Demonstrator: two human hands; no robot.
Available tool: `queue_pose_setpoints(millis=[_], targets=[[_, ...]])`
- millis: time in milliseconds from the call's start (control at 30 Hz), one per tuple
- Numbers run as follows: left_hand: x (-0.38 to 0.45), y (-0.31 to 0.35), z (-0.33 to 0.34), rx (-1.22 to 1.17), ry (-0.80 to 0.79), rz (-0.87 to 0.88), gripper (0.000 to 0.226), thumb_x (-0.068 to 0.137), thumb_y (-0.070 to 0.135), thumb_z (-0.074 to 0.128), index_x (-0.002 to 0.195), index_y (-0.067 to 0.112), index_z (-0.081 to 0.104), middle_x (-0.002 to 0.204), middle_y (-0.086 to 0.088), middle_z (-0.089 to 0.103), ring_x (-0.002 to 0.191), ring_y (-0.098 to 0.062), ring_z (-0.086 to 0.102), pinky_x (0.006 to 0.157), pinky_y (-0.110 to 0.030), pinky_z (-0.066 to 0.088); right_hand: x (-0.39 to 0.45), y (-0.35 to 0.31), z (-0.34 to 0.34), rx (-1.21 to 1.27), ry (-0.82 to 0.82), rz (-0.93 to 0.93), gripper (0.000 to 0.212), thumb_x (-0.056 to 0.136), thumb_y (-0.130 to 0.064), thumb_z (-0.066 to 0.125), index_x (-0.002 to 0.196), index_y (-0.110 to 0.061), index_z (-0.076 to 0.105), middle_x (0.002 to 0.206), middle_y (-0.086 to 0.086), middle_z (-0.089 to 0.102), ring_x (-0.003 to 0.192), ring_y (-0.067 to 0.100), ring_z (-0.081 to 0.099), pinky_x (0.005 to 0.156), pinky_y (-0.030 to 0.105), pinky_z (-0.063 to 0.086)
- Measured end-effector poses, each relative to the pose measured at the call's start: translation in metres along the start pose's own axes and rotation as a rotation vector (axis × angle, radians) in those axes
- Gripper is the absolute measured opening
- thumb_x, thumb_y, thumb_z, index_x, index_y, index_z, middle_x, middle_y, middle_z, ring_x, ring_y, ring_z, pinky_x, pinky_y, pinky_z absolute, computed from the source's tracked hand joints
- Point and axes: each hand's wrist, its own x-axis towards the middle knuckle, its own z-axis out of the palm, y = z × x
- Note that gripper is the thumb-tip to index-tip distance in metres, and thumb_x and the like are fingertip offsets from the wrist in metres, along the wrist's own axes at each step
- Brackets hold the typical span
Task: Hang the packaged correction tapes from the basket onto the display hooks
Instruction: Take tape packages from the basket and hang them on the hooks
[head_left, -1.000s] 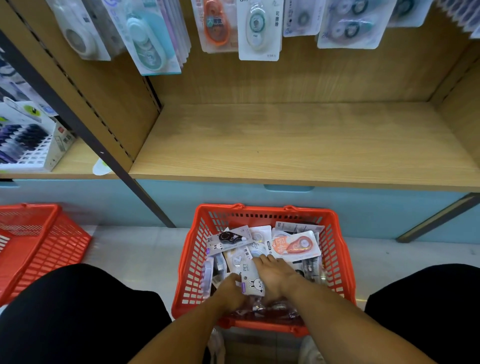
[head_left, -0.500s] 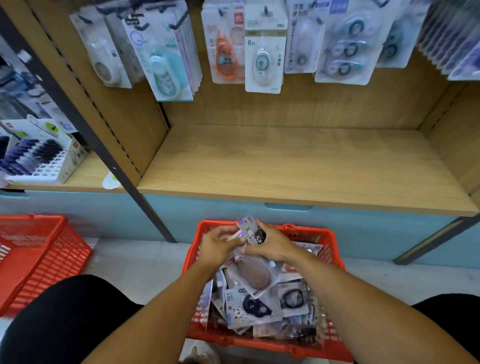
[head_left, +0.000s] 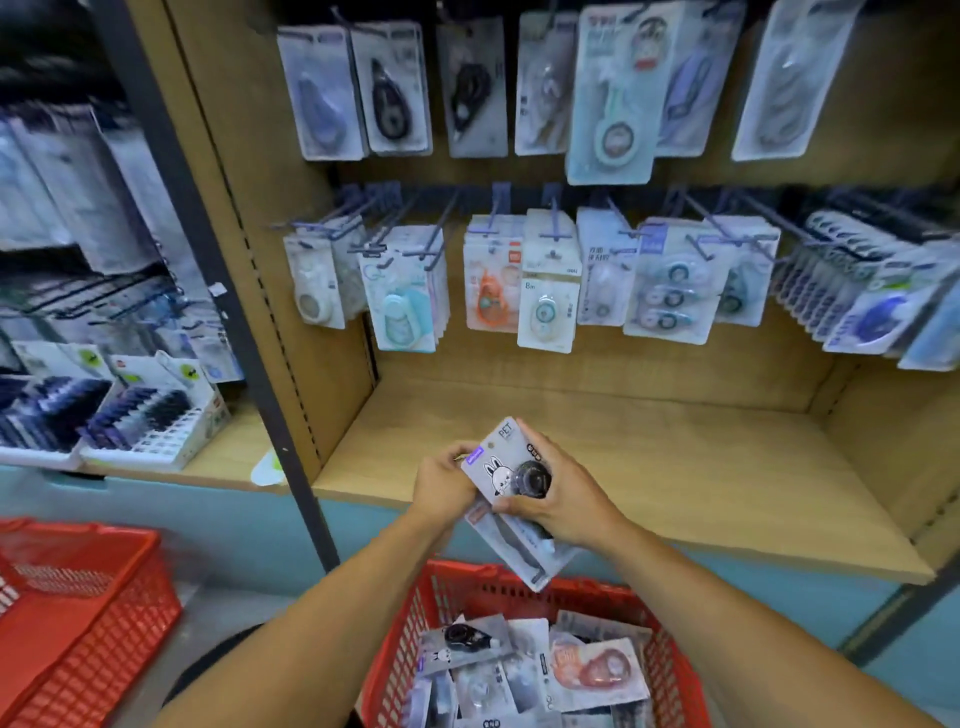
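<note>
Both hands are raised above the red basket (head_left: 415, 639), in front of the wooden shelf. My right hand (head_left: 566, 499) grips a white card pack with a rabbit drawing and a black correction tape (head_left: 506, 467). My left hand (head_left: 441, 486) holds the left edge of that pack. A second grey pack (head_left: 519, 545) hangs below the first, held in the same grasp. Several more packaged tapes (head_left: 587, 670) lie in the basket. Blue display hooks (head_left: 498, 208) on the back panel carry rows of hanging packs.
A bare wooden shelf (head_left: 675, 467) runs under the hooks. A dark upright post (head_left: 249, 332) divides this bay from the left one, where boxes of pens (head_left: 135, 421) stand. A second red basket (head_left: 78, 613) sits on the floor at the left.
Both hands rose out of the basket with the packs, from among the packs up to shelf height. My view tilted up, bringing the hook rows into sight.
</note>
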Motion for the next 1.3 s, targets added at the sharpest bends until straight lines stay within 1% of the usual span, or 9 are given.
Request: queue_pose_setpoints(millis=[167, 300, 400, 500, 700, 900, 1000, 1100, 1300], targets=[[0.002, 0.035, 0.005, -0.097, -0.014, 0.025, 0.029, 0.09, -0.02, 0.051, 0.087, 0.005, 0.066, 0.051, -0.009, 0.062, 0.037, -0.016, 0.042, 0.039, -0.019, 0.029, 0.01, -0.016, -0.018, 0.089, 0.021, 0.052, 0.117, 0.051, -0.076, 0.083, 0.152, -0.043, 0.033, 0.133, -0.017, 0.064, 0.12, -0.002, 0.06, 0.109, 0.032, 0.046], [-0.001, 0.052, 0.004, -0.281, 0.0, -0.002, 0.022, 0.097, -0.014, 0.053, 0.108, 0.002, 0.064, 0.069, -0.01, 0.071, 0.041, -0.015, 0.054, 0.038, -0.018, 0.036, 0.009, -0.026, -0.025, 0.303, 0.02, 0.083, 0.104, 0.062, -0.05, 0.092, 0.149, -0.023, 0.042, 0.126, -0.006, 0.071, 0.114, 0.013, 0.067, 0.101, 0.033, 0.052], [-0.002, 0.059, 0.005, -0.565, -0.06, -0.135, 0.022, 0.109, 0.022, 0.052, 0.122, 0.007, 0.06, 0.094, -0.011, 0.077, 0.074, -0.021, 0.069, 0.058, -0.03, 0.052, 0.004, -0.028, -0.025, 0.455, 0.11, 0.103, 0.076, 0.073, -0.025, 0.084, 0.14, -0.022, 0.049, 0.111, 0.002, 0.076, 0.101, 0.016, 0.072, 0.087, 0.029, 0.056], [-0.012, 0.046, 0.01, -0.314, -0.338, -0.179, 0.047, 0.105, 0.052, 0.048, 0.123, 0.017, 0.074, 0.105, -0.003, 0.08, 0.093, -0.018, 0.074, 0.077, -0.03, 0.057, 0.004, -0.022, -0.015, 0.588, 0.34, 0.118, 0.056, 0.083, -0.019, 0.08, 0.133, -0.024, 0.056, 0.109, 0.003, 0.077, 0.1, 0.021, 0.073, 0.088, 0.036, 0.058], [-0.013, 0.002, 0.02, -0.152, -0.284, -0.082, 0.069, 0.064, 0.022, 0.095, 0.126, 0.01, 0.066, 0.116, -0.016, 0.077, 0.113, -0.042, 0.071, 0.102, -0.058, 0.055, 0.014, 0.004, -0.005, 0.523, 0.312, 0.15, 0.036, 0.102, -0.013, 0.055, 0.137, -0.024, 0.051, 0.124, 0.001, 0.07, 0.111, 0.018, 0.067, 0.099, 0.035, 0.052], [0.001, -0.018, 0.018, -0.039, -0.121, -0.094, 0.042, 0.081, -0.012, 0.079, 0.111, 0.013, 0.063, 0.103, -0.008, 0.076, 0.083, -0.02, 0.071, 0.069, -0.023, 0.061, 0.01, 0.074, -0.004, 0.221, 0.179, 0.389, 0.03, 0.107, -0.021, 0.047, 0.132, -0.013, 0.061, 0.107, 0.0, 0.068, 0.079, 0.005, 0.063, 0.067, 0.018, 0.051], [-0.003, -0.031, 0.019, 0.085, -0.099, -0.096, 0.051, 0.082, -0.011, 0.08, 0.12, 0.012, 0.055, 0.104, -0.005, 0.073, 0.079, -0.014, 0.069, 0.06, -0.02, 0.058, -0.012, 0.133, 0.004, 0.096, 0.131, 0.462, 0.045, 0.098, 0.01, 0.049, 0.142, -0.001, 0.052, 0.075, 0.0, 0.069, 0.055, -0.001, 0.059, 0.053, 0.014, 0.045], [0.002, -0.045, 0.019, 0.155, -0.125, -0.098, 0.055, 0.081, -0.006, 0.082, 0.125, 0.012, 0.054, 0.113, -0.006, 0.075, 0.093, -0.022, 0.072, 0.067, -0.025, 0.059, -0.03, 0.162, 0.012, -0.118, 0.063, 0.335, 0.061, 0.091, -0.001, 0.057, 0.144, -0.03, 0.045, 0.077, -0.005, 0.068, 0.066, 0.002, 0.063, 0.065, 0.025, 0.05], [0.002, -0.065, 0.021, 0.285, -0.199, -0.119, 0.058, 0.081, -0.005, 0.083, 0.126, 0.013, 0.052, 0.117, -0.007, 0.073, 0.101, -0.027, 0.073, 0.073, -0.029, 0.06, -0.051, 0.162, 0.043, -0.761, -0.266, 0.115, 0.023, 0.091, -0.028, 0.057, 0.112, -0.022, 0.062, 0.108, 0.005, 0.07, 0.098, 0.032, 0.067, 0.072, 0.036, 0.049]])
